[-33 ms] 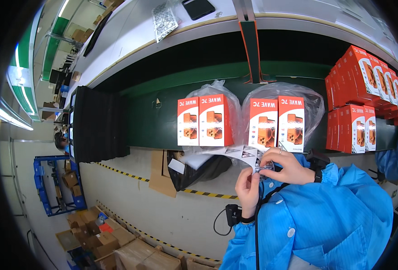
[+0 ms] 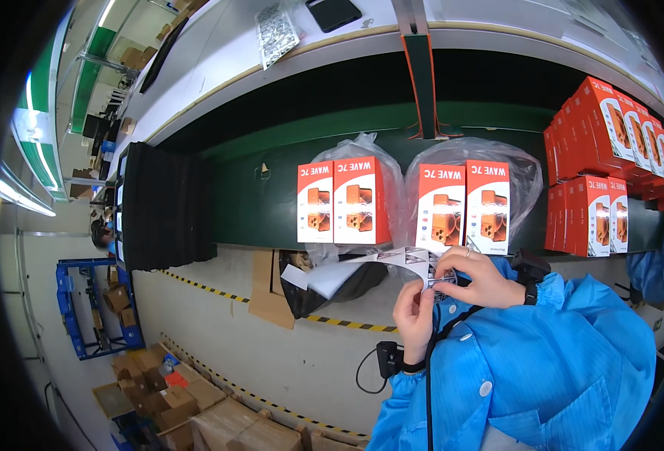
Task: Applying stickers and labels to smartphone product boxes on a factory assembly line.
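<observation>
My left hand [image 2: 413, 314] and my right hand [image 2: 484, 282] meet in front of the green shelf. Fingertips of both pinch a strip of white stickers [image 2: 405, 257] with black triangular prints. The strip's free end curves away to the left, its pale tail hanging over the shelf's near edge. Fingers cover the part being gripped. Beyond the hands stand a right pair of red-and-white boxes [image 2: 442, 203] and a left pair of matching boxes [image 2: 356, 199]. Each pair has clear plastic film [image 2: 529, 177] around or behind it.
More red boxes [image 2: 606, 128] are stacked at the right. A black stack [image 2: 165, 207] sits at the shelf's left end. Below lie a black bag [image 2: 343, 289] and cardboard [image 2: 268, 289]. A metal post [image 2: 420, 86] rises behind. Brown cartons [image 2: 166, 398] cover the floor at lower left.
The sticker strip's free part has shifted and tilted slightly. The boxes appear a touch farther right in the picture. Both hands keep their pinch in nearly the same place.
</observation>
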A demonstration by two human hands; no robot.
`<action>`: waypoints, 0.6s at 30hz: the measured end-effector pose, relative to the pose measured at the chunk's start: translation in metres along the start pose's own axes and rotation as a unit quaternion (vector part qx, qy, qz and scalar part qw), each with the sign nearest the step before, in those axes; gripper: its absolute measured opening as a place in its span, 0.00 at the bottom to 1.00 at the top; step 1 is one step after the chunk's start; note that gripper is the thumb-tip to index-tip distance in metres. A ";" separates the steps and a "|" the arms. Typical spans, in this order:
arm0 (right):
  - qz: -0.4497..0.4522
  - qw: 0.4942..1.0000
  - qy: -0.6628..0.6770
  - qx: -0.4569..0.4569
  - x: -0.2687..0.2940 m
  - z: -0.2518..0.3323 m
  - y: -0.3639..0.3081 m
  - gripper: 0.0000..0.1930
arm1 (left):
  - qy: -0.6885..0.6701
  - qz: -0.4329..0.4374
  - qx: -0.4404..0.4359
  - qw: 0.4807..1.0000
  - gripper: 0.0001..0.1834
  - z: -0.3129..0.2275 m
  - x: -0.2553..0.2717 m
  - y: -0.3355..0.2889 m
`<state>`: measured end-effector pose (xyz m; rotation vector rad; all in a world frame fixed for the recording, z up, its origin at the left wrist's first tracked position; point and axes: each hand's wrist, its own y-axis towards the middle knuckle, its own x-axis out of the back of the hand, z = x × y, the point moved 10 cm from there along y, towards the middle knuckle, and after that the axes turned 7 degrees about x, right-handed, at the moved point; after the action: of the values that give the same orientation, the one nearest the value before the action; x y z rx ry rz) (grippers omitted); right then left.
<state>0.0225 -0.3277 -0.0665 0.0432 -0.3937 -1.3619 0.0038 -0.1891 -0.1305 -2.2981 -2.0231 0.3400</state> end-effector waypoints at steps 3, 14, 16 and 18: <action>0.007 1.000 -0.003 0.006 -0.007 -0.003 0.004 0.10 | 0.011 -0.003 -0.004 1.000 0.06 -0.003 0.006 0.002; 0.048 0.993 0.057 -0.094 -0.029 -0.032 0.020 0.07 | 0.099 0.005 -0.019 0.995 0.09 -0.010 0.020 0.018; 0.028 0.988 0.100 -0.116 -0.031 -0.042 0.020 0.07 | 0.172 0.001 -0.062 0.983 0.12 -0.030 0.013 0.024; 0.024 0.988 0.101 -0.116 -0.033 -0.046 0.022 0.07 | 0.342 -0.028 -0.121 0.931 0.15 -0.041 0.009 0.028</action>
<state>0.0520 -0.3006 -0.1116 -0.0208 -0.0637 -1.3331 0.0406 -0.1798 -0.0967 -2.0438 -1.8078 -0.6629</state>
